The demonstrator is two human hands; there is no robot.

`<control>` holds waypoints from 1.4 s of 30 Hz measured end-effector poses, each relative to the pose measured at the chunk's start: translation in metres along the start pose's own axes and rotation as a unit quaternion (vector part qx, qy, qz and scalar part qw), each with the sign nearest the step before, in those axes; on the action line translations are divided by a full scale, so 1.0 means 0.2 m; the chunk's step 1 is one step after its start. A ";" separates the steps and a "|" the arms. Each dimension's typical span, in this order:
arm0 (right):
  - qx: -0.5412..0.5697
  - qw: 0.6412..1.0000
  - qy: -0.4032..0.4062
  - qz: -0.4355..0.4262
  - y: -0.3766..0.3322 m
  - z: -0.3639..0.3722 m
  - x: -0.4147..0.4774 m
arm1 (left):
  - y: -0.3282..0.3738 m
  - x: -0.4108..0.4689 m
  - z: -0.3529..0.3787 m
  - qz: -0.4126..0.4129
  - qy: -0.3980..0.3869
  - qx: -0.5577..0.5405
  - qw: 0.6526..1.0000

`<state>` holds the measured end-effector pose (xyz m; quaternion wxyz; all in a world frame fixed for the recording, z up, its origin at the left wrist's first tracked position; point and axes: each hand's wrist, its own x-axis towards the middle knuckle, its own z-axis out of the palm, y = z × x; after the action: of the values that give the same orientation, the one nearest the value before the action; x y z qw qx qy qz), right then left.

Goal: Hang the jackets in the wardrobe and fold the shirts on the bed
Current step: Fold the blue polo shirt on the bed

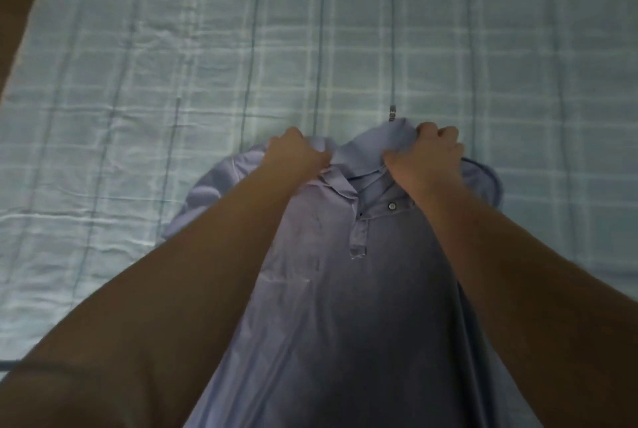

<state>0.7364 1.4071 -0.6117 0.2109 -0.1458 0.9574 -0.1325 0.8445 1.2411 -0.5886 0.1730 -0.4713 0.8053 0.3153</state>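
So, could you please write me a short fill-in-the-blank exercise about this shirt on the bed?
1. The left hand and the right hand each hold the polo shirt beside its ____.
2. The shirt faces front-side ____ on the checked bed sheet.
3. Its placket is ____, not buttoned.

Missing words: collar; up; open.

two bare forearms [193, 265], two bare hands [297, 155]
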 end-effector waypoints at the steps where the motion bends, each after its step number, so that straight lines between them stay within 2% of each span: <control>1: 0.021 1.000 0.004 0.002 0.01 0.00 0.00 | -0.02 0.01 -0.01 0.013 -0.001 -0.026 1.000; 3: 0.115 0.993 0.018 0.018 0.04 -0.03 0.00 | -0.06 -0.01 -0.02 0.074 0.020 -0.085 0.993; 6: 0.244 0.965 0.090 0.030 0.06 -0.12 -0.02 | -0.12 -0.03 -0.05 0.159 0.079 -0.105 0.978; 7: 0.260 0.958 0.113 0.031 0.06 -0.15 -0.02 | -0.12 -0.03 -0.06 0.166 0.075 -0.120 0.976; 9: 0.292 0.946 0.134 0.031 0.06 -0.22 -0.04 | -0.11 -0.04 -0.08 0.160 0.050 -0.219 0.961; 11: 0.351 0.925 0.134 0.048 0.06 -0.25 -0.05 | -0.09 -0.06 -0.12 0.195 0.114 -0.280 0.933; 13: 0.424 0.893 0.133 0.072 0.06 -0.26 -0.09 | -0.11 -0.09 -0.14 0.283 0.157 -0.262 0.909; 15: 0.454 0.879 0.123 0.082 0.08 -0.23 -0.15 | -0.20 -0.11 -0.10 0.341 0.133 -0.252 0.896; 17: 0.433 0.893 0.095 0.083 0.12 -0.16 -0.21 | -0.33 -0.11 -0.05 0.327 0.084 -0.254 0.906; 20: 0.343 0.934 0.083 0.062 0.19 -0.09 -0.28 | -0.49 -0.11 0.00 0.285 0.015 -0.236 0.929; 22: 0.279 0.957 0.072 0.030 0.24 -0.09 -0.29 | -0.51 -0.11 0.01 0.268 -0.001 -0.198 0.943; 24: 0.214 0.975 0.058 0.012 0.27 -0.10 -0.29 | -0.47 -0.11 0.00 0.258 0.035 -0.159 0.952; 26: 0.202 0.977 0.069 0.026 0.27 -0.11 -0.28 | -0.40 -0.08 -0.02 0.229 0.112 -0.099 0.962; 28: 0.200 0.974 0.095 0.042 0.23 -0.12 -0.26 | -0.35 -0.04 -0.03 0.141 0.162 -0.057 0.975; 30: 0.164 0.981 0.088 0.056 0.22 -0.11 -0.21 | -0.31 -0.01 -0.03 0.060 0.107 -0.028 0.992; 32: 0.122 0.988 0.056 0.072 0.22 -0.09 -0.17 | -0.29 0.02 0.00 0.064 0.041 0.012 0.997; 33: 0.108 0.990 0.052 0.073 0.23 -0.07 -0.16 | -0.29 0.03 0.01 0.072 0.033 0.023 0.997; 38: 0.065 0.993 0.094 0.018 0.27 0.00 -0.18 | -0.32 0.03 0.06 0.110 0.123 0.055 0.985; 42: 0.107 0.990 0.088 0.006 0.26 -0.06 -0.23 | -0.30 -0.07 0.10 0.125 0.218 0.188 0.949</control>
<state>0.7603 1.4732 -0.6011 0.1407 -0.1043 0.9534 -0.2457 0.9030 1.2418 -0.6167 0.0375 -0.3828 0.9206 0.0668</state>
